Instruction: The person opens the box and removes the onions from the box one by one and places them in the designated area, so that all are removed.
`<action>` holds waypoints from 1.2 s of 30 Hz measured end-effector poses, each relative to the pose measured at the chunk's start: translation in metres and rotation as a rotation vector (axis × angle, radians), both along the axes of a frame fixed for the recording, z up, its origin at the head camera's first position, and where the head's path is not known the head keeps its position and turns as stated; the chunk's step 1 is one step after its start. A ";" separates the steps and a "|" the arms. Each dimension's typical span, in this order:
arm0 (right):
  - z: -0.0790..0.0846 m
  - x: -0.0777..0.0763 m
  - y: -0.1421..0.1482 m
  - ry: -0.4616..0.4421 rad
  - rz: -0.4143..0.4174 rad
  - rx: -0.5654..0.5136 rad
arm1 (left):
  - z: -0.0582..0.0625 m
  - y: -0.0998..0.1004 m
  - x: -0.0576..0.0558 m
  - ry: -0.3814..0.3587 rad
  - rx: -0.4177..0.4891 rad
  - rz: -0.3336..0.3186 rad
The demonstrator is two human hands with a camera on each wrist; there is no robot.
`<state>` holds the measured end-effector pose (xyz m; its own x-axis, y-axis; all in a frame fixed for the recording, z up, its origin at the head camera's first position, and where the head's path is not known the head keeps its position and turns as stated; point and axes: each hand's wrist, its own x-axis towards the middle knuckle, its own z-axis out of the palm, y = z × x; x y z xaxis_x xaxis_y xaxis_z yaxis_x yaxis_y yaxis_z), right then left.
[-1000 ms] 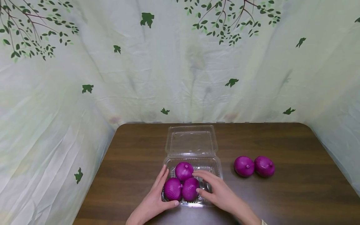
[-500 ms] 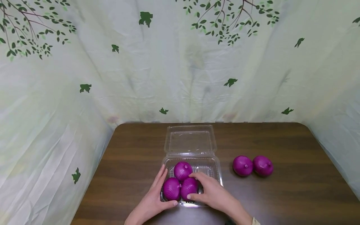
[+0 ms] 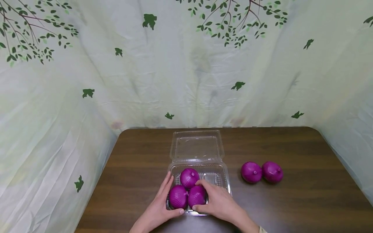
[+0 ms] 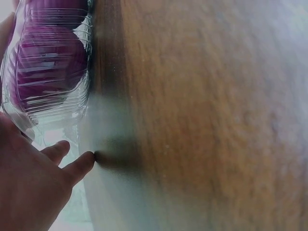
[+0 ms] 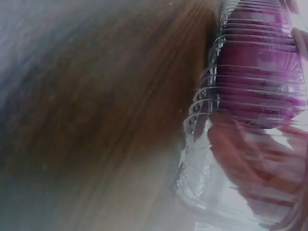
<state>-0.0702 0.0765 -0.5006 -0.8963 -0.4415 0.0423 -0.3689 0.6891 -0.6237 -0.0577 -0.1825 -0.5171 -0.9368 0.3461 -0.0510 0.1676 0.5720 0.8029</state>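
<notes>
Three red onions sit together in the base of a clear plastic clamshell container: a back onion, a front-left onion and a front-right onion. With thumb and fingers around it, my right hand grips the front-right one, which touches its neighbours. My left hand rests against the container's left side, fingers straight, thumb along the front rim. Through the ribbed wall, the right wrist view shows an onion and my right hand's fingers, partly blurred.
The container's lid lies folded back behind the base. To the right, two more red onions, one on the left and one on the right, touch on the brown wooden table. A leaf-patterned curtain hangs behind.
My right hand has moved left and closed its fingers and thumb around the front-right onion. The left hand keeps its place at the container's side.
</notes>
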 end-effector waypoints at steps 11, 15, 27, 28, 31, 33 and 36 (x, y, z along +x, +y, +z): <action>0.000 -0.004 0.007 -0.071 0.046 -0.212 | 0.004 0.001 0.000 -0.033 -0.007 0.012; 0.002 -0.005 0.010 -0.156 0.065 -0.342 | 0.004 0.001 -0.001 -0.046 -0.011 0.012; 0.003 -0.003 0.015 -0.202 0.003 -0.518 | 0.003 0.001 0.001 -0.032 -0.004 0.017; 0.003 -0.003 0.015 -0.199 0.003 -0.532 | 0.003 0.001 0.001 -0.025 -0.003 0.017; 0.003 -0.004 0.016 -0.193 0.005 -0.579 | 0.003 0.001 0.001 -0.008 -0.006 0.014; 0.003 -0.004 0.016 -0.178 0.007 -0.607 | 0.002 0.001 0.001 -0.013 -0.005 0.016; 0.003 -0.004 0.017 -0.151 0.021 -0.661 | 0.002 0.002 0.001 -0.019 0.001 0.016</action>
